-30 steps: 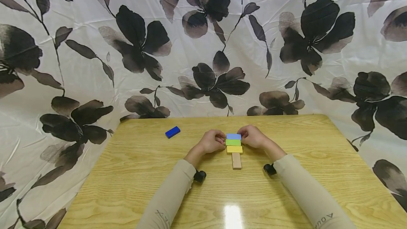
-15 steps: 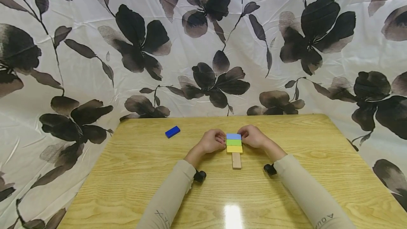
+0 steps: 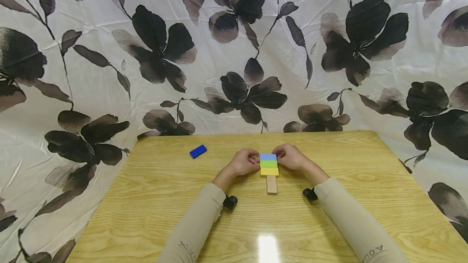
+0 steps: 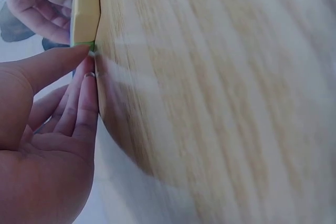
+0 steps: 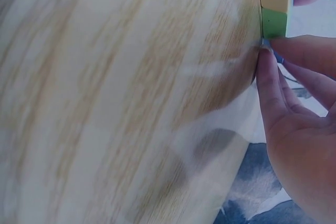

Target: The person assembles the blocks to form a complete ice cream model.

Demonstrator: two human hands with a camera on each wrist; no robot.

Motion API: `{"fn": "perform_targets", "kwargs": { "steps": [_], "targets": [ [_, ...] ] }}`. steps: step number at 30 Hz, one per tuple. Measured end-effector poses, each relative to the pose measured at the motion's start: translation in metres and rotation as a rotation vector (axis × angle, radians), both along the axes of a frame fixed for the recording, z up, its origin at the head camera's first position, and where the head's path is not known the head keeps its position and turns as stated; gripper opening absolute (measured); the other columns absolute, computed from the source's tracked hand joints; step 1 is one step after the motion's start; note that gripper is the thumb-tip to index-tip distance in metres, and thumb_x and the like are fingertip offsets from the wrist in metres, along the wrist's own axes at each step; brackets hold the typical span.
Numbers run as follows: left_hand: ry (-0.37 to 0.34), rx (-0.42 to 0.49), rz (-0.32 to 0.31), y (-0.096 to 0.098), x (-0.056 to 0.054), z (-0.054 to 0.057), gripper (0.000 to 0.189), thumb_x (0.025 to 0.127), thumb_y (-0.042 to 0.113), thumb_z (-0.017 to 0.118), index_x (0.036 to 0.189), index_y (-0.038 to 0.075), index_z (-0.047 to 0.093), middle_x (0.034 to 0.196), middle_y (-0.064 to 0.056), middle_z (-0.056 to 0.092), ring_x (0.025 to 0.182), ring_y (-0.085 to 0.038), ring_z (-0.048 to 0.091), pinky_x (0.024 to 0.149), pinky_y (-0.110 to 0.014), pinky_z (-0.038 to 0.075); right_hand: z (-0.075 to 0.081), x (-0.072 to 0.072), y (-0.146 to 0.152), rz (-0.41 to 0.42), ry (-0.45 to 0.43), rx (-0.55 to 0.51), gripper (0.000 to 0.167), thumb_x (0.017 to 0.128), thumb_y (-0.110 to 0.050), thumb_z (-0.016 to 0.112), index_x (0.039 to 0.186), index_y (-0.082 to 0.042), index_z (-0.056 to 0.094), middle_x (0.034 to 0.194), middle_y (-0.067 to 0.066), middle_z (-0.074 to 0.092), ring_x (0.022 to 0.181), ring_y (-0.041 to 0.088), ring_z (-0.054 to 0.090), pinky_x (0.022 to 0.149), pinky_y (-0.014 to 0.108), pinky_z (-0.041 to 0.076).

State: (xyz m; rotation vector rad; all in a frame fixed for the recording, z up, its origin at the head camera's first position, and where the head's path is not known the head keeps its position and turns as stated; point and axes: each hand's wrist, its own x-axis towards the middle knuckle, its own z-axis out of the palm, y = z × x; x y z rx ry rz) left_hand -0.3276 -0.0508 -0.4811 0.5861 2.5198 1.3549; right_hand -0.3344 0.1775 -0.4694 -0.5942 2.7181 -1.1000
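Nothing has shifted: both hands, left (image 3: 244, 161) and right (image 3: 289, 156), still pinch the light blue block (image 3: 268, 156) atop the row, aligning it.

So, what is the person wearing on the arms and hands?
Both hands, left hand and right hand, are bare. Each arm is covered by a long, close-fitting beige sleeve down to the wrist, with small dark lettering printed near the elbow. A small black camera is strapped under each wrist.
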Motion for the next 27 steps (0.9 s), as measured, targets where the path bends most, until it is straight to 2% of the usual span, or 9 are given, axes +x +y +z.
{"fn": "perform_targets", "kwargs": {
  "steps": [6, 27],
  "targets": [
    [0.015, -0.040, -0.012, 0.0001, 0.0007, 0.0022, 0.053, 0.083, -0.005, 0.075, 0.133, -0.013, 0.058, 0.102, -0.015, 0.071, 0.085, -0.016, 0.069, 0.079, -0.026, 0.056, -0.0011, -0.0006, -0.0007, -0.003, -0.010, -0.003, 0.029, 0.089, 0.009, 0.061, 0.117, 0.010, 0.069, 0.103, 0.019, 0.070, 0.087, 0.023, 0.060, 0.081, 0.039, 0.051],
    [0.014, -0.058, -0.023, 0.0022, -0.0017, 0.0010, 0.051, 0.084, -0.006, 0.072, 0.132, -0.012, 0.058, 0.101, -0.013, 0.069, 0.081, -0.011, 0.062, 0.077, -0.024, 0.053, -0.0013, 0.0002, 0.0000, -0.007, -0.017, -0.007, 0.029, 0.090, 0.007, 0.062, 0.118, 0.008, 0.070, 0.106, 0.020, 0.070, 0.086, 0.022, 0.059, 0.079, 0.036, 0.049]
  ]
}}
